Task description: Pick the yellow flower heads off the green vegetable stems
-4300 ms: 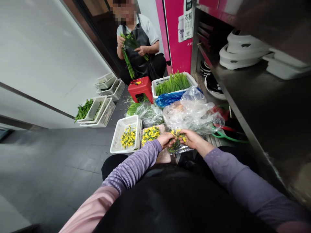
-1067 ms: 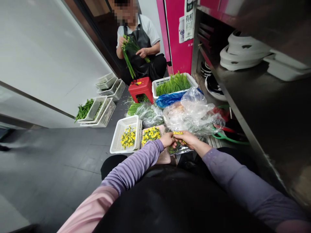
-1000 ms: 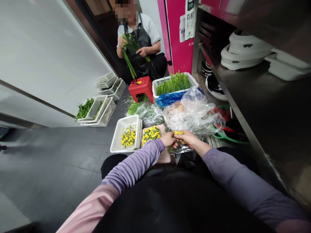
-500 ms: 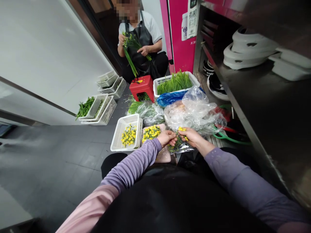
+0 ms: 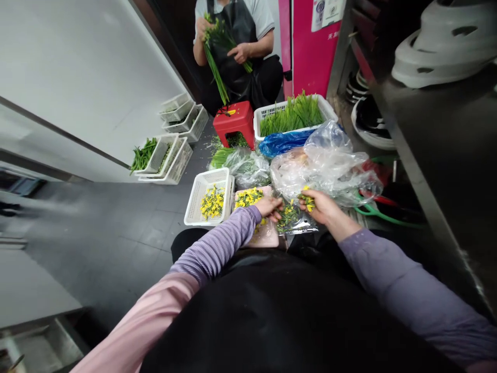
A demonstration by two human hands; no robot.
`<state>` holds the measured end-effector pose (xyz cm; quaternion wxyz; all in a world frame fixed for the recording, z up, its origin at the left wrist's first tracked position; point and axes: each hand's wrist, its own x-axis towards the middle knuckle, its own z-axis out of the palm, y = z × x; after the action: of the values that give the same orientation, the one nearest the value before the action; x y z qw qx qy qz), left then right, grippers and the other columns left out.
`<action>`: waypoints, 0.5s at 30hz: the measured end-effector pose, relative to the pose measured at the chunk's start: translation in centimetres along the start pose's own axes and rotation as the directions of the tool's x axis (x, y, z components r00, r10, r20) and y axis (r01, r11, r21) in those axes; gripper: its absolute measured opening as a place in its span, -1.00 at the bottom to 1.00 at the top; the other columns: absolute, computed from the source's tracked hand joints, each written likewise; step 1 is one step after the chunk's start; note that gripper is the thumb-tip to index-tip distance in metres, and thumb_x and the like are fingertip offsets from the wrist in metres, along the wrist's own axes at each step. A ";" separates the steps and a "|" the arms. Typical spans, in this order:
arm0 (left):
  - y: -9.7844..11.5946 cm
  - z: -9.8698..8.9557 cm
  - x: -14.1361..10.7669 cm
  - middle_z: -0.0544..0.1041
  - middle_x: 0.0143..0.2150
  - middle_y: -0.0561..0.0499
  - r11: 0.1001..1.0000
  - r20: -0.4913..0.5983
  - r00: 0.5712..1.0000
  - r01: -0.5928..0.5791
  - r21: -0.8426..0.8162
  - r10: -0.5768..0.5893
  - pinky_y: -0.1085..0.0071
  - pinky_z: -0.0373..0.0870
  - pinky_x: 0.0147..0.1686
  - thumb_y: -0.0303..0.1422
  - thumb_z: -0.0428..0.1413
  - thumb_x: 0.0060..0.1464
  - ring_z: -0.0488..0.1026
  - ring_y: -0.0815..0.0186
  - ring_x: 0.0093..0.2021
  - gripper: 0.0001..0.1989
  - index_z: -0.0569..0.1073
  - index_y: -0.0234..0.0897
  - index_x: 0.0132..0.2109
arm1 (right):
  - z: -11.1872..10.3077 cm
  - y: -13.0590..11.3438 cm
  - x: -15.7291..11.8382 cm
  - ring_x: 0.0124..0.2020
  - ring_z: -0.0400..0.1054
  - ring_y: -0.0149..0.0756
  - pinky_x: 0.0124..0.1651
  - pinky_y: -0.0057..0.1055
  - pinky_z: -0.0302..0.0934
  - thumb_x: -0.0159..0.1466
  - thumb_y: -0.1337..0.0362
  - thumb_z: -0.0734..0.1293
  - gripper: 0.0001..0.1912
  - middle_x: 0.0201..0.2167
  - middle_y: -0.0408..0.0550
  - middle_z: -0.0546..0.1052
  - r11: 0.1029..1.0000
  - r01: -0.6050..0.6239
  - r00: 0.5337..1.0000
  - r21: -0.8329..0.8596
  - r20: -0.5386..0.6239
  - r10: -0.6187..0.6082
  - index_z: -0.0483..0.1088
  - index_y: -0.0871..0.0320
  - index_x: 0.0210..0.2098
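My right hand [image 5: 323, 208] is closed around a small bunch of yellow flowers [image 5: 308, 200] with green stems. To its left, my left hand [image 5: 269, 207] has its fingers curled over the edge of a pink board [image 5: 267, 237]; whatever they pinch, if anything, is too small to make out. Between the hands, more flowers and green stems [image 5: 288, 216] lie on a clear plastic sheet or tray [image 5: 306, 226]. A heap of yellow flowers [image 5: 248, 197] rests on the pink board, partly behind my left forearm. Left of that stands a white basket [image 5: 189, 210] with yellow flowers [image 5: 212, 202] inside.
Crumpled clear plastic bags [image 5: 330, 160] lie beyond my hands. Behind them are a white basket of green stalks [image 5: 291, 116] and a red stool [image 5: 234, 123]. A co-worker [image 5: 238, 46] holds long green stalks. A metal shelf [image 5: 435, 155] borders the right; stacked baskets [image 5: 163, 160] line the left wall.
My hands were close together at the flowers and have moved apart, the left one leftward. The right still holds its bunch. The view has tilted down and shifted left.
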<state>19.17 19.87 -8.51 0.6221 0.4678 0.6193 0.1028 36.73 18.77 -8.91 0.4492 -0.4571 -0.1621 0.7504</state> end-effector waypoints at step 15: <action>-11.6 -4.7 -2.5 0.39 -0.19 -0.14 0.551 -0.152 0.974 0.034 0.834 0.170 0.39 0.21 -0.15 -0.51 0.06 -0.11 0.36 0.20 -0.17 -0.87 0.49 -0.32 -0.38 | -0.7 0.4 0.4 -0.67 0.14 -0.54 -0.68 -0.59 0.03 -0.02 0.28 0.38 -0.75 -0.69 -0.25 0.22 0.985 -0.068 0.980 -0.158 0.176 0.096 0.17 0.17 -0.57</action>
<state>9.30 13.98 -14.05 0.2519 0.7157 0.6387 -0.1281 36.98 18.73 -9.74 0.3648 -0.4251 -0.2403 0.7927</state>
